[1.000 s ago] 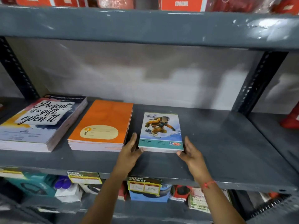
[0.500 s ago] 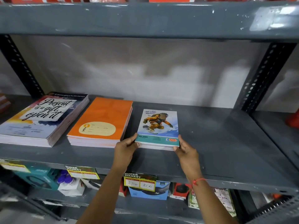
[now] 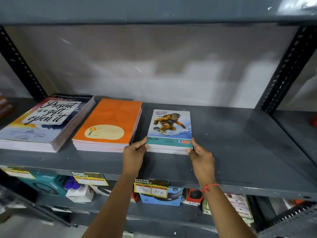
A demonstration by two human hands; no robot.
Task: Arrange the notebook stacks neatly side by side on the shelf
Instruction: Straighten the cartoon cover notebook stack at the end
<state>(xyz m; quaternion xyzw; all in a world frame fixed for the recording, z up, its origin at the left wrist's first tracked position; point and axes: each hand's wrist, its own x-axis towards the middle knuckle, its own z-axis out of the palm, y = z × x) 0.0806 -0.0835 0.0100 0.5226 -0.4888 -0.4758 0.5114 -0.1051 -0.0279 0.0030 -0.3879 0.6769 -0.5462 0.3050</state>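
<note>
Far left on the grey shelf (image 3: 240, 152): thick stack (image 3: 42, 124), top cover lettered "Present is a gift, open it", lying flat, angled slightly. Just right of it, small gap between: orange stack (image 3: 108, 126), flat, cream label patch at near end marked "YOU". Next right, close beside the orange one but apart: small stack (image 3: 169, 131), snowboarder picture on top, teal band with "GOLD" logo along near edge, lying flat and roughly square to the shelf front.

Left hand (image 3: 133, 155) at near-left corner of small stack, thumb on top of the teal band, fingers curled against the side edge. Pinched on that corner. Right hand (image 3: 200, 157) at near-right corner, thumb up against the cover edge, fingers down along the side. Pinched on that corner too. Red thread (image 3: 210, 186) on right wrist.

Right of small stack: bare shelf surface out to perforated black upright (image 3: 288, 66). Matching upright at far left. White wall behind.

Below shelf lip: yellow "SUPER MARKET" price tags (image 3: 151, 188), handwritten 170 and 85. Boxed goods on the lower shelf, blurred.
</note>
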